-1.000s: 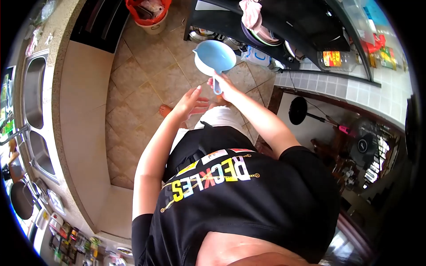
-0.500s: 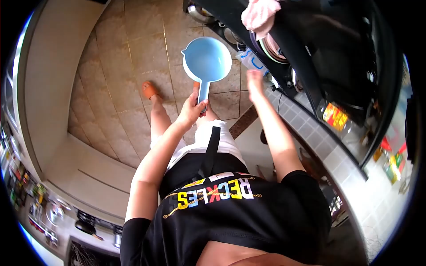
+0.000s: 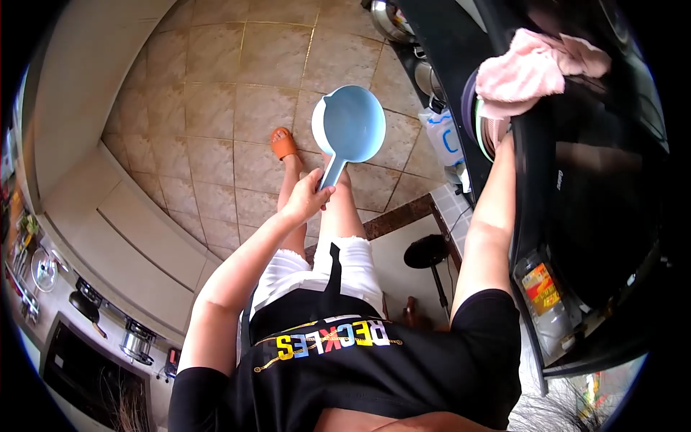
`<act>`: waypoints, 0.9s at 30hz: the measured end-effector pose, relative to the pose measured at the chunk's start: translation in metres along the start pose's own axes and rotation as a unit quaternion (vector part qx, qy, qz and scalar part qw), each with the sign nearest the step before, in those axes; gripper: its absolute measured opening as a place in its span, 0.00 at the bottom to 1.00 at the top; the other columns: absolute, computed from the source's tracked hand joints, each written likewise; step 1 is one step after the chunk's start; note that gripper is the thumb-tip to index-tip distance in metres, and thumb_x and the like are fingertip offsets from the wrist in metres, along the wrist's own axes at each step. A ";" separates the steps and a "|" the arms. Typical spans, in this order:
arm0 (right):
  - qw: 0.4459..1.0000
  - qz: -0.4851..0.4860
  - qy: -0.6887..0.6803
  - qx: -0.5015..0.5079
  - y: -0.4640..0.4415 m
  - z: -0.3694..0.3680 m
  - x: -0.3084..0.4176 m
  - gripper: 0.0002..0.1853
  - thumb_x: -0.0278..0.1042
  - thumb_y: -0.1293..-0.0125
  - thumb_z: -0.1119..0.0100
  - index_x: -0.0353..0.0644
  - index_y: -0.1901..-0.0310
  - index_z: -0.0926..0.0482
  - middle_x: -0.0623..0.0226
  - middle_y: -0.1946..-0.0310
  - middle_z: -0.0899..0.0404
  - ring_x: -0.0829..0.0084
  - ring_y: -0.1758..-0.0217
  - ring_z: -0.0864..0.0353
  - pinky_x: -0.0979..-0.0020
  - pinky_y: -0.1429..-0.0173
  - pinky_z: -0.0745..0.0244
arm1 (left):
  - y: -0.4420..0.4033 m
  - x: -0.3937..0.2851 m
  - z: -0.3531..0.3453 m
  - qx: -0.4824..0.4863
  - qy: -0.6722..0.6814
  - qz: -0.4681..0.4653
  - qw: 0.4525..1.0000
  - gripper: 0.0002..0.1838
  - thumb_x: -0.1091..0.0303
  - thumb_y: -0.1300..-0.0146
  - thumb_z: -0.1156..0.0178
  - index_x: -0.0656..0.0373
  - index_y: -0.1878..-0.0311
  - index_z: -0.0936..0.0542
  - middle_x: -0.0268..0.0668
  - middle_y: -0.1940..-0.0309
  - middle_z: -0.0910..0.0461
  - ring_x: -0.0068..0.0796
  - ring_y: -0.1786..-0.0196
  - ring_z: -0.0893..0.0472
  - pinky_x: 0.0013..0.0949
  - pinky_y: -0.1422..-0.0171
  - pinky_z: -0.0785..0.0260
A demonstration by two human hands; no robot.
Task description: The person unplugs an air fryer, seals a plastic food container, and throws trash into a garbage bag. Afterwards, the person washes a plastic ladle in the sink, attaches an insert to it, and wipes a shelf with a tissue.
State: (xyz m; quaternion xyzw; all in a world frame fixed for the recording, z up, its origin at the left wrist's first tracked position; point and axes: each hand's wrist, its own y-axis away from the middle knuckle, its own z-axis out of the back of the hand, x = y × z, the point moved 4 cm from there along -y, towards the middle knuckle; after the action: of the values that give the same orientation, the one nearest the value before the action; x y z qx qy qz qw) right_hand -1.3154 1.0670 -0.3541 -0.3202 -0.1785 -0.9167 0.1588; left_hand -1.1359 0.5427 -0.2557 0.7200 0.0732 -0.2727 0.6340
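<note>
My left hand (image 3: 311, 198) is closed round the handle of a light blue plastic dipper (image 3: 353, 122). The dipper hangs over the floor with its bowl facing up, and nothing shows inside it. My right arm reaches to the right, where my right hand (image 3: 505, 146) is at the stacked round basins (image 3: 481, 122) in the black rack or cabinet; its fingers are hidden. Just above that hand, a pink cloth (image 3: 522, 72) drapes over the basins and the black edge.
A clear bag with blue marks (image 3: 443, 137) and metal pots (image 3: 392, 20) sit along the dark shelf. A bottle with an orange-yellow label (image 3: 540, 288) is at the right. A black pan (image 3: 426, 252) is beside my legs. A counter with a stove (image 3: 137, 342) lies at lower left.
My right hand has moved right, from open space to the stacked basins. The view has turned, bringing the black cabinet lower and closer. My left hand still holds the dipper.
</note>
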 end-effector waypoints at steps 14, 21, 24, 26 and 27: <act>0.995 -0.073 0.070 0.018 -0.010 0.006 -0.035 0.21 0.34 0.42 0.49 0.28 0.50 0.31 0.44 0.47 0.31 0.51 0.46 0.28 0.62 0.45 0.32 | -0.013 0.021 0.002 0.010 0.007 -0.014 1.000 0.10 0.70 0.40 0.43 0.63 0.61 0.31 0.34 0.78 0.27 0.21 0.77 0.27 0.26 0.73 0.30; 0.967 0.156 0.130 -0.156 0.099 0.053 -0.023 0.20 0.29 0.43 0.48 0.21 0.53 0.30 0.35 0.55 0.28 0.44 0.51 0.26 0.59 0.44 0.33 | -0.009 0.018 0.014 0.025 0.018 -0.030 0.999 0.10 0.69 0.40 0.42 0.64 0.63 0.31 0.33 0.77 0.28 0.19 0.76 0.28 0.25 0.73 0.29; 0.941 0.271 0.143 -0.145 0.159 0.068 -0.039 0.27 0.26 0.42 0.48 0.23 0.42 0.42 0.34 0.45 0.38 0.44 0.42 0.36 0.57 0.38 0.40 | -0.007 0.019 0.019 0.021 0.021 -0.027 0.999 0.09 0.69 0.40 0.42 0.64 0.63 0.31 0.34 0.77 0.28 0.19 0.76 0.29 0.25 0.73 0.29; 0.946 0.284 0.134 -0.081 0.211 0.072 -0.044 0.28 0.26 0.40 0.49 0.26 0.40 0.45 0.35 0.43 0.40 0.44 0.40 0.38 0.57 0.36 0.43 | -0.004 0.020 0.021 0.024 0.026 -0.024 0.999 0.09 0.70 0.39 0.43 0.63 0.63 0.31 0.33 0.76 0.30 0.20 0.75 0.29 0.25 0.73 0.30; 0.945 0.292 0.131 -0.062 0.237 0.071 -0.047 0.28 0.26 0.40 0.48 0.27 0.40 0.46 0.37 0.43 0.40 0.45 0.40 0.37 0.58 0.36 0.43 | -0.004 0.021 0.022 0.025 0.030 -0.020 0.999 0.08 0.70 0.38 0.44 0.62 0.63 0.31 0.33 0.76 0.31 0.20 0.75 0.30 0.24 0.73 0.30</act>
State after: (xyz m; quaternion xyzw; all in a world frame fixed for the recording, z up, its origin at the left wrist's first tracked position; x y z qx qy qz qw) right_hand -1.1463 0.8955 -0.2789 -0.2450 0.0028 -0.8732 0.4214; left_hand -1.1267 0.5178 -0.2707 0.7418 0.0999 -0.2651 0.6079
